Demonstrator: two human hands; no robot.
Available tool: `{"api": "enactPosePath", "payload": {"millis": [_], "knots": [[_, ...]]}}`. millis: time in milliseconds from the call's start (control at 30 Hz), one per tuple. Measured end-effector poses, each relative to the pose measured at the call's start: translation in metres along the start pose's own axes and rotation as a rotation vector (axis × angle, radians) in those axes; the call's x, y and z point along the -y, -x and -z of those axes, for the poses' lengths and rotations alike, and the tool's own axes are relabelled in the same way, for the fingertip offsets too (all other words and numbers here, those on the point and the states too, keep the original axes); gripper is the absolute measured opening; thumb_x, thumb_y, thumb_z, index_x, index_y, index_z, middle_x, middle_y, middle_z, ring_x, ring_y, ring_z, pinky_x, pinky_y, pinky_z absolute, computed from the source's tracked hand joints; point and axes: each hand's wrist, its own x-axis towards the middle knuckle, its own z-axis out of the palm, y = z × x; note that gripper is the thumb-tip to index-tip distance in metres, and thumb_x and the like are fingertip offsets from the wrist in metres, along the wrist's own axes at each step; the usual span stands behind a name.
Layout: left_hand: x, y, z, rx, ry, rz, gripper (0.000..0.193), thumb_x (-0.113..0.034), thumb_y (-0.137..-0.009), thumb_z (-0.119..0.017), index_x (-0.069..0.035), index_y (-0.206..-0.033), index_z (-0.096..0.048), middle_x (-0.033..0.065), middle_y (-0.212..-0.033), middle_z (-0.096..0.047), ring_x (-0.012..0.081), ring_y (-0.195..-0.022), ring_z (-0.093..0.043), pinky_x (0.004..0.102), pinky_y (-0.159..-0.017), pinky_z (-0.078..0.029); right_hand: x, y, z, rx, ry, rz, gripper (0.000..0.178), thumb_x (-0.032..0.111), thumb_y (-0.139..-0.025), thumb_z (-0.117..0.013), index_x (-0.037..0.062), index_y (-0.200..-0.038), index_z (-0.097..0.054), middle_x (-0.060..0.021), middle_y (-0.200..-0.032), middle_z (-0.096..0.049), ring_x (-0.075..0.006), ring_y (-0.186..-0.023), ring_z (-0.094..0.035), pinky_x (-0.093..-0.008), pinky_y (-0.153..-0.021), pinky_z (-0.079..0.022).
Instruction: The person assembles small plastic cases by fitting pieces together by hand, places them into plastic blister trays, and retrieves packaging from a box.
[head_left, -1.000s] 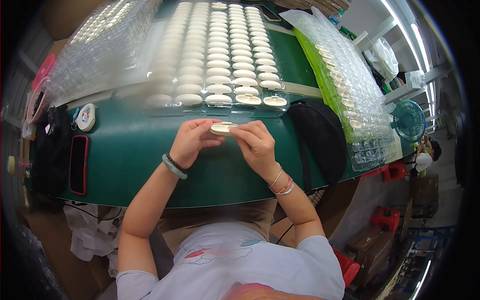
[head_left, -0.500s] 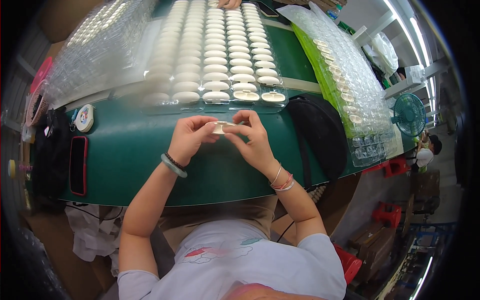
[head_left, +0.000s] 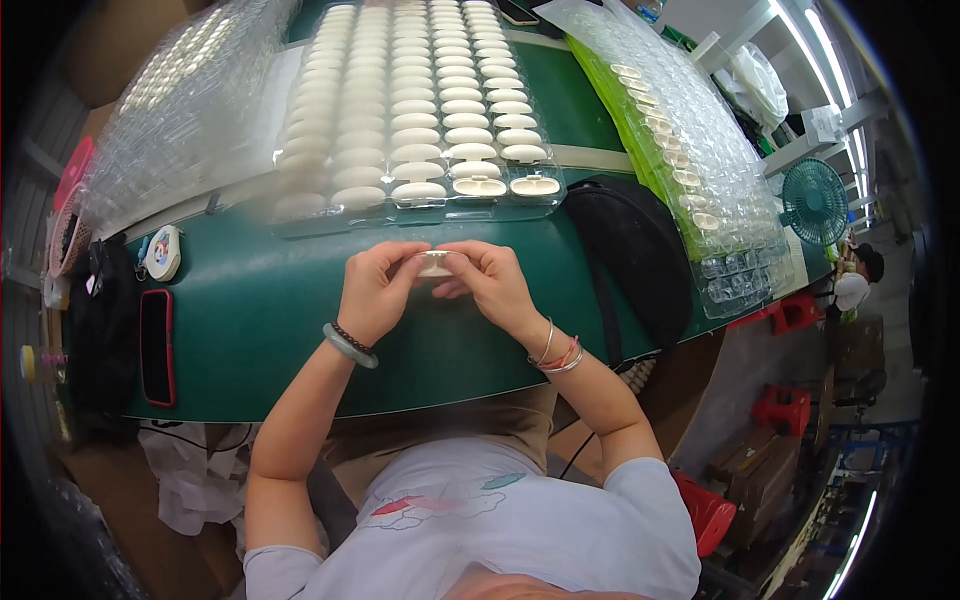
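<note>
Between my two hands, over the green table, is a small white oval plastic case point(head_left: 434, 266) with a recessed side showing. My left hand point(head_left: 378, 290) is closed, pinching its left end between thumb and fingers. At the other end, my right hand point(head_left: 490, 287) grips it the same way, so the fingers hide both tips. Just beyond my hands lies a clear plastic tray point(head_left: 470, 214) holding rows of similar white oval cases. Most show smooth rounded tops; two at the tray's near right corner show hollow insides.
A black pouch point(head_left: 630, 260) lies right of my hands, beside stacked clear trays point(head_left: 740, 270) on a green sheet. At left are a red-edged phone point(head_left: 157, 345), a small white round-cornered gadget point(head_left: 163, 252) and more stacked clear trays point(head_left: 190, 130). A green fan point(head_left: 814, 202) stands far right.
My right fingers have closed in from a looser hold to a pinch on the case's end. Another person's hand at the tray's far end has gone out of view.
</note>
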Motion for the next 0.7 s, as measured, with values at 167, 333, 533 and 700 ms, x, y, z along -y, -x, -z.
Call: {"api": "enactPosePath", "payload": {"millis": [167, 333, 533, 700], "knots": [[-0.004, 0.003, -0.008, -0.065, -0.023, -0.008, 0.014, -0.003, -0.085, -0.058, 0.005, -0.095, -0.065, 0.012, -0.081, -0.066, 0.0138, -0.071, -0.064, 0.0251, -0.063, -0.054, -0.004, 0.001, -0.002, -0.064, 0.056, 0.059, 0.022, 0.011, -0.092, -0.051, -0.0072, -0.1, -0.06, -0.0103, -0.081, -0.065, -0.0127, -0.064, -0.064, -0.021, -0.055, -0.051], [0.001, 0.003, -0.009, -0.115, -0.087, -0.078, 0.014, -0.003, -0.084, -0.058, 0.004, -0.094, -0.065, 0.0126, -0.08, -0.066, 0.0145, -0.069, -0.064, 0.0248, -0.062, -0.053, -0.005, -0.004, -0.003, -0.075, 0.036, 0.085, 0.021, 0.012, -0.09, -0.053, -0.0057, -0.099, -0.061, -0.0094, -0.083, -0.064, -0.0124, -0.066, -0.063, -0.0208, -0.053, -0.049], [-0.017, -0.001, -0.013, -0.232, -0.082, -0.211, 0.016, -0.004, -0.082, -0.06, 0.002, -0.096, -0.064, 0.0117, -0.088, -0.065, 0.016, -0.074, -0.064, 0.0256, -0.058, -0.053, 0.035, -0.014, 0.036, -0.404, 0.601, 0.484, 0.013, 0.007, -0.08, -0.062, 0.0011, -0.091, -0.065, -0.0089, -0.077, -0.057, -0.0169, -0.067, -0.056, -0.026, -0.06, -0.045], [-0.019, 0.001, -0.001, -0.137, -0.287, -0.277, 0.011, -0.003, -0.083, -0.059, 0.0, -0.092, -0.065, 0.01, -0.086, -0.064, 0.0164, -0.073, -0.062, 0.0236, -0.057, -0.051, 0.061, -0.063, 0.111, -0.551, 0.97, 0.535, 0.013, 0.011, -0.076, -0.062, 0.0033, -0.086, -0.065, -0.0129, -0.078, -0.06, -0.0282, -0.073, -0.057, -0.036, -0.068, -0.046]]}}
